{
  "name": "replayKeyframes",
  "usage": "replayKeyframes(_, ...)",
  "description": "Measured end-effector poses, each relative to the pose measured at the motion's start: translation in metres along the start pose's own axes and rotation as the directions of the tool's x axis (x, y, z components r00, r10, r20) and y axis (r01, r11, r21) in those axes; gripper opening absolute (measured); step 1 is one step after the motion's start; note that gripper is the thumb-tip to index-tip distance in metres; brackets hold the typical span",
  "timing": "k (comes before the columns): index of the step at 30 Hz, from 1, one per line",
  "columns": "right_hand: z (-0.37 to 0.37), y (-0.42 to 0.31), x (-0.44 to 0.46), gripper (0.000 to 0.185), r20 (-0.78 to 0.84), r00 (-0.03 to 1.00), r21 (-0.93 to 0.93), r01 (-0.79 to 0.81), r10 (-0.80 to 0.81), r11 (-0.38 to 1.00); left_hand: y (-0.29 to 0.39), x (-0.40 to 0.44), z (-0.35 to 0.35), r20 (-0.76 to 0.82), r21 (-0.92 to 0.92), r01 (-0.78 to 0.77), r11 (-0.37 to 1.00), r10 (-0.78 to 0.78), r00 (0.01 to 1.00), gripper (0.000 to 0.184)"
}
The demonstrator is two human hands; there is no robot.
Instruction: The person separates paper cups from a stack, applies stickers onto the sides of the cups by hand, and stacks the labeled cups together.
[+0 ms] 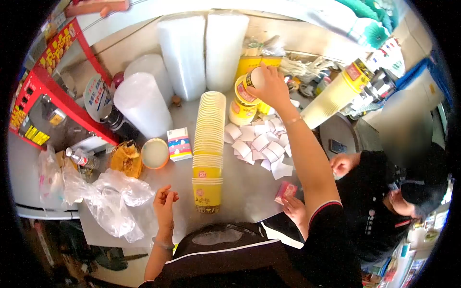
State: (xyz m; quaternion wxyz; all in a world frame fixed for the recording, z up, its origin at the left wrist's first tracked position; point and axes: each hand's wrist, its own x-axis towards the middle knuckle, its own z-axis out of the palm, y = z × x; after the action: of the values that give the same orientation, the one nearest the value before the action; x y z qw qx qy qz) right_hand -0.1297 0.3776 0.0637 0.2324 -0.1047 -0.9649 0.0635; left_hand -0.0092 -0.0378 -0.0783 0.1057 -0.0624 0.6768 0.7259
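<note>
My right hand reaches to the back of the table. Its fingers are closed on a printed paper cup, tilted so that its white round end faces me. Just below stand short yellow printed cups, one on another. My left hand hovers over the table's front left, fingers loosely bent, with nothing visible in them. Between my hands, a long stack of nested yellow and cream paper cups lies pointing away from me. Many white paper slips are heaped right of the stack.
At right, a co-worker in black has a hand on a pink packet. Wrapped white stacks line the back. Clear plastic bags, a tissue pack and an orange-rimmed bowl are at left. Another cup stack leans right.
</note>
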Motion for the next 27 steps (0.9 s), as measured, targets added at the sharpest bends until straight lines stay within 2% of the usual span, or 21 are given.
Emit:
replayKeyframes(3, 0.074, 0.017, 0.012, 0.089, 0.307, 0.951, -0.001, -0.033, 0.032, 0.999, -0.004, -0.008, -0.002, -0.052, 0.003, 0.051, 0.999, -0.051, 0.997, 0.018)
replayKeyframes(6, 0.125, 0.020, -0.011, 0.089, -0.044, 0.996, -0.189, 0.069, -0.078, 0.980, -0.014, -0.005, 0.004, 0.014, 0.078, 0.104, 0.992, -0.105, 0.994, 0.017)
replayKeyframes(7, 0.114, 0.009, -0.024, 0.083, -0.175, 0.979, -0.055, 0.092, -0.100, 0.994, -0.020, -0.002, 0.007, 0.043, 0.102, 0.133, 0.986, -0.138, 0.989, 0.019)
replayKeyframes(9, 0.090, -0.015, -0.067, 0.070, -0.369, 0.929, 0.301, 0.144, -0.024, 0.943, -0.040, 0.007, 0.015, 0.076, 0.214, 0.031, 0.976, -0.049, 0.996, 0.023)
replayKeyframes(10, 0.075, -0.031, -0.105, 0.061, -0.280, 0.952, 0.481, 0.031, 0.120, 0.876, -0.046, 0.010, 0.020, 0.107, 0.264, -0.025, 0.964, -0.003, 0.994, 0.026)
replayKeyframes(11, 0.078, -0.037, -0.149, 0.057, -0.173, 0.950, 0.583, -0.115, 0.261, 0.804, -0.046, 0.014, 0.025, 0.116, 0.367, -0.124, 0.922, 0.087, 0.989, 0.028)
replayKeyframes(12, 0.059, -0.053, -0.190, 0.054, -0.038, 0.949, 0.727, -0.189, 0.314, 0.660, -0.047, 0.020, 0.032, 0.152, 0.447, -0.231, 0.864, 0.181, 0.972, 0.031)
replayKeyframes(13, 0.022, -0.073, -0.222, 0.040, 0.195, 0.903, 0.690, -0.404, 0.384, 0.600, -0.049, 0.027, 0.041, 0.206, 0.505, -0.341, 0.793, 0.273, 0.940, 0.033)
replayKeyframes(15, -0.006, -0.070, -0.284, 0.025, 0.064, 0.952, 0.644, -0.269, 0.300, 0.716, -0.047, 0.036, 0.054, 0.268, 0.501, -0.312, 0.808, 0.197, 0.943, 0.032)
replayKeyframes(16, -0.025, -0.057, -0.295, 0.022, -0.094, 0.924, 0.550, -0.261, 0.370, 0.793, -0.048, 0.042, 0.057, 0.291, 0.508, -0.297, 0.808, 0.164, 0.943, 0.032)
replayKeyframes(17, -0.051, -0.042, -0.308, 0.019, -0.256, 0.878, 0.449, -0.262, 0.404, 0.854, -0.055, 0.045, 0.056, 0.319, 0.501, -0.346, 0.793, 0.202, 0.926, 0.030)
replayKeyframes(18, -0.074, -0.026, -0.317, 0.015, -0.287, 0.771, 0.521, -0.373, 0.569, 0.768, -0.063, 0.046, 0.052, 0.336, 0.498, -0.389, 0.775, 0.241, 0.910, 0.028)
replayKeyframes(19, -0.082, -0.003, -0.324, 0.010, -0.428, 0.619, 0.568, -0.381, 0.658, 0.729, -0.067, 0.045, 0.052, 0.349, 0.497, -0.429, 0.754, 0.279, 0.895, 0.027)
replayKeyframes(20, -0.108, 0.004, -0.316, 0.008, -0.471, 0.546, 0.553, -0.430, 0.693, 0.714, -0.064, 0.041, 0.054, 0.362, 0.475, -0.447, 0.758, 0.295, 0.884, 0.026)
replayKeyframes(21, -0.116, 0.023, -0.319, 0.011, -0.451, 0.487, 0.577, -0.480, 0.748, 0.661, -0.057, 0.036, 0.054, 0.369, 0.456, -0.462, 0.761, 0.310, 0.876, 0.025)
replayKeyframes(22, -0.117, 0.037, -0.316, 0.016, -0.431, 0.471, 0.593, -0.495, 0.770, 0.635, -0.053, 0.031, 0.053, 0.368, 0.440, -0.470, 0.765, 0.323, 0.872, 0.025)
replayKeyframes(23, -0.126, 0.042, -0.319, 0.019, -0.198, 0.432, 0.734, -0.530, 0.880, 0.425, -0.055, 0.028, 0.052, 0.373, 0.451, -0.447, 0.773, 0.292, 0.881, 0.026)
replayKeyframes(24, -0.140, 0.033, -0.311, 0.024, 0.064, 0.391, 0.810, -0.558, 0.918, 0.181, -0.058, 0.026, 0.051, 0.371, 0.467, -0.419, 0.779, 0.258, 0.892, 0.026)
replayKeyframes(25, -0.144, 0.034, -0.310, 0.028, 0.059, 0.419, 0.770, -0.597, 0.906, 0.226, -0.055, 0.024, 0.049, 0.366, 0.485, -0.390, 0.783, 0.223, 0.903, 0.027)
replayKeyframes(26, -0.146, 0.032, -0.309, 0.021, 0.189, 0.353, 0.870, -0.493, 0.916, 0.011, -0.051, 0.019, 0.048, 0.405, 0.505, -0.446, 0.738, 0.254, 0.878, 0.029)
replayKeyframes(27, -0.141, 0.039, -0.314, 0.018, 0.193, 0.372, 0.879, -0.477, 0.908, 0.009, -0.041, 0.011, 0.051, 0.446, 0.525, -0.499, 0.689, 0.277, 0.851, 0.030)
